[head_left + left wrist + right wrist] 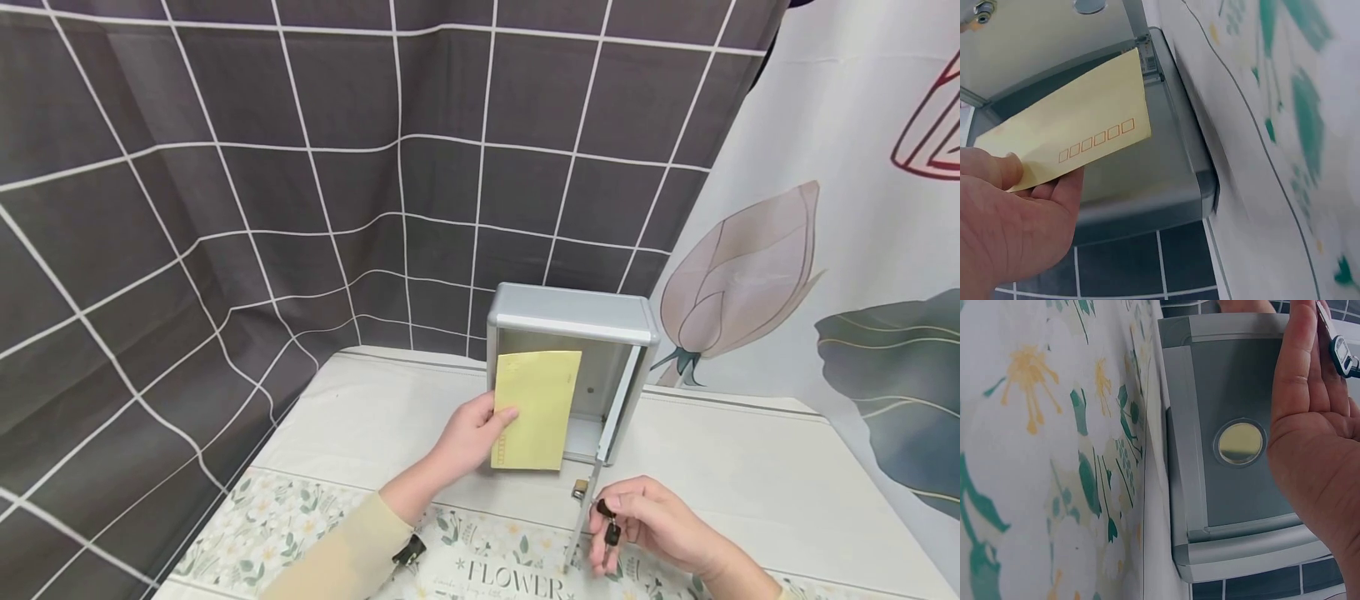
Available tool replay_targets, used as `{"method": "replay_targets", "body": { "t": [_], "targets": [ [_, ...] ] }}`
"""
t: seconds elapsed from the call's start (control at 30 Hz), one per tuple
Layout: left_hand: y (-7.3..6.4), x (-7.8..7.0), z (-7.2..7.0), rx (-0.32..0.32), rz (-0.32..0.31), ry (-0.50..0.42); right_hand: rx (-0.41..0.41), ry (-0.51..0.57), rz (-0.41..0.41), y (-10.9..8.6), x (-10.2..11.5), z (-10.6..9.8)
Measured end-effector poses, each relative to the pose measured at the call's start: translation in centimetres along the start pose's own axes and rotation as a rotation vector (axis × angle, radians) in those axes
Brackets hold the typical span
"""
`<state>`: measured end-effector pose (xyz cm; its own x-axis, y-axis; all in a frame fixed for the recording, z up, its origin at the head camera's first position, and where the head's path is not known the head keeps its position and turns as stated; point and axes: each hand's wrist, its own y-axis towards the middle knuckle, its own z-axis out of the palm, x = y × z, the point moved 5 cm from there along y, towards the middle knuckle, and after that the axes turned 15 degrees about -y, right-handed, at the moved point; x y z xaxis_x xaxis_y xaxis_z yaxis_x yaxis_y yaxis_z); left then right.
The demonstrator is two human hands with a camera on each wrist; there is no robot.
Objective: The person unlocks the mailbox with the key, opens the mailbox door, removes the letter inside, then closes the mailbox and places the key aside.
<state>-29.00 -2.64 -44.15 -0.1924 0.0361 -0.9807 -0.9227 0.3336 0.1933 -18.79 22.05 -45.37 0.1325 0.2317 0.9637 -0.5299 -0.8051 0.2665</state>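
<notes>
My left hand (468, 433) grips a yellow envelope (536, 412) by its left edge, thumb on the front face. The envelope stands nearly upright at the open front of a grey metal box (573, 310). In the left wrist view, a row of small red squares shows on the envelope (1085, 119). With thumb and fingers, my right hand (652, 521) holds small keys (612, 533) with black heads, beside the box's swung-out door (585, 512). A brass padlock (580, 488) hangs at the door. The right wrist view shows a round window (1241, 442) in the door.
A white tablecloth (390, 408) with a flowered band lies under the box. Behind stands a dark curtain (322, 192) with white grid lines. A white curtain (847, 167) with large leaf prints hangs at the right. A black clip (409, 550) is by the left sleeve.
</notes>
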Motion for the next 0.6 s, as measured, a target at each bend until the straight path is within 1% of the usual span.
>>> {"method": "replay_targets", "body": {
  "t": [0.1,0.27,0.43,0.6],
  "targets": [
    [-0.5,-0.2,-0.8,0.019,-0.003,-0.016,-0.005,0.0,0.007,0.0,0.0,0.0],
    [-1.3,-0.4,-2.7,0.033,-0.003,-0.009,-0.009,0.0,0.009,0.0,0.0,0.0],
    [-1.9,-0.3,-4.5,0.011,-0.017,0.026,-0.012,0.006,0.015,0.0,0.1,0.1],
    [-2.6,-0.2,-6.2,-0.027,-0.03,0.043,-0.007,0.008,0.003,0.0,0.0,0.1]
  ]
}}
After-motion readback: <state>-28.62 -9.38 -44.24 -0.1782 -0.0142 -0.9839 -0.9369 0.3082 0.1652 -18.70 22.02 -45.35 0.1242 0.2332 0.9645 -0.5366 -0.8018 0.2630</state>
